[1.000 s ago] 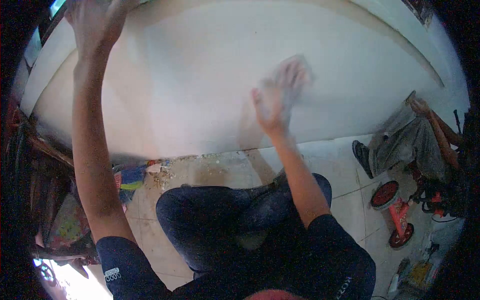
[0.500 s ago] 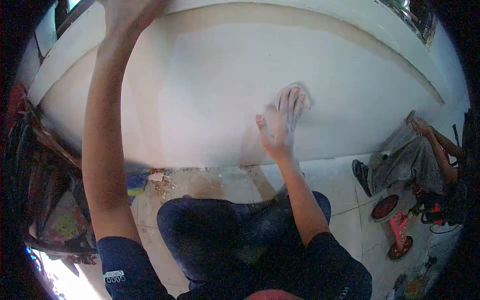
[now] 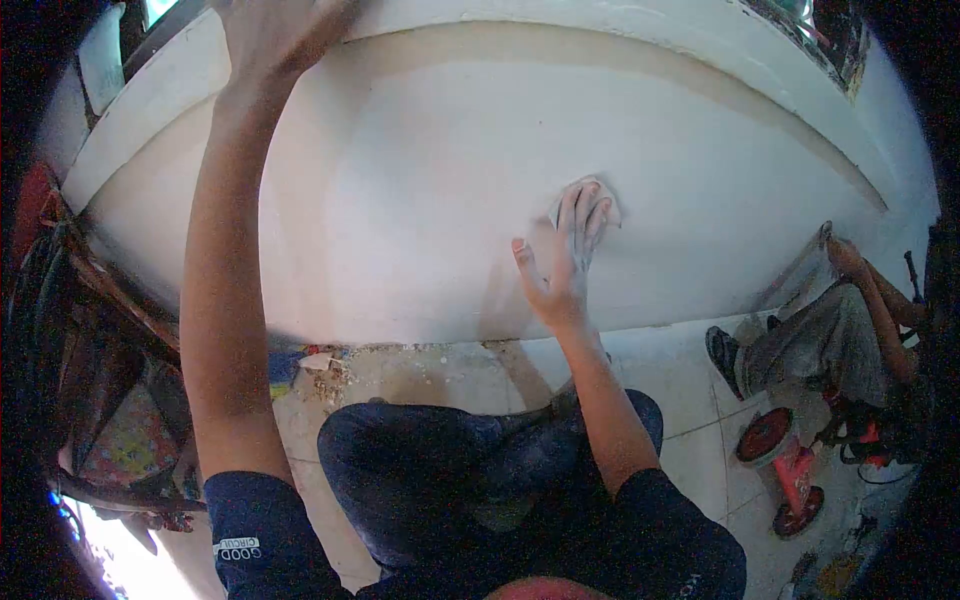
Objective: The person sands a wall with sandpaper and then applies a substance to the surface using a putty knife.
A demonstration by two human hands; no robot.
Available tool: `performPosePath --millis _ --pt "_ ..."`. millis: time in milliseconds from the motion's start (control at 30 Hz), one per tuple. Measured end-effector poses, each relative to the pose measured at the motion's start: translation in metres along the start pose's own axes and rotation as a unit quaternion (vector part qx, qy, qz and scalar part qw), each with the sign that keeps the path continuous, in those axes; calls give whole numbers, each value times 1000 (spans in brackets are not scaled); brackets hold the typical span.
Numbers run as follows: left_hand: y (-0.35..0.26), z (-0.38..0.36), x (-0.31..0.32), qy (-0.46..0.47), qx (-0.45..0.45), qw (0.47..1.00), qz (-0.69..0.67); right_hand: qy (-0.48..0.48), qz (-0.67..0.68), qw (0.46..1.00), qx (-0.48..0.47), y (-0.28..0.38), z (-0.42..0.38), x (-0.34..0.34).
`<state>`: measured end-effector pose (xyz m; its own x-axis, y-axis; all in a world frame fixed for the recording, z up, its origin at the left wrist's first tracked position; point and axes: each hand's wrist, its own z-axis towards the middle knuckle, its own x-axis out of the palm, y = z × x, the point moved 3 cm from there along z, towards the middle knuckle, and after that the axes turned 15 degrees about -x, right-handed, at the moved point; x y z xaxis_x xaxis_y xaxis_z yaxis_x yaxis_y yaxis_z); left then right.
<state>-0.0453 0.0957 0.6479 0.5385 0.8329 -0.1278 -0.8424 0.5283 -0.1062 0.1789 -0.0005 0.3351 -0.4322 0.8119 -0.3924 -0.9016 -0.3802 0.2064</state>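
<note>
My right hand (image 3: 567,250) lies with its fingers stretched over a small whitish pad (image 3: 613,214), pressing it against the large white panel (image 3: 430,180). The thumb stands apart to the left. My left hand (image 3: 285,30) is up at the top left, resting on the white ledge (image 3: 560,15) above the panel. Its fingertips are cut off by the frame's top edge. The panel's surface looks smooth and dusty white, with a small dark dot above my right hand.
At the right a co-worker (image 3: 850,320) sits by the wall, a hand near the panel's end. A red tool with round discs (image 3: 792,465) lies on the tiled floor (image 3: 695,460). Dark cloths (image 3: 100,390) are at the left, and debris (image 3: 325,365) lies below the panel.
My right hand and the pad have shifted slightly down on the panel. The view has moved a little, and my left arm appears slightly further right.
</note>
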Motion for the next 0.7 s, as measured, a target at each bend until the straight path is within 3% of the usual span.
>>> performPosePath --millis 200,700 --pt "-1 5 -2 69 -32 997 27 19 -3 1000 -3 -2 0 1" --pt "4 0 5 -10 -8 1000 4 0 -18 1000 -9 -7 -2 3"
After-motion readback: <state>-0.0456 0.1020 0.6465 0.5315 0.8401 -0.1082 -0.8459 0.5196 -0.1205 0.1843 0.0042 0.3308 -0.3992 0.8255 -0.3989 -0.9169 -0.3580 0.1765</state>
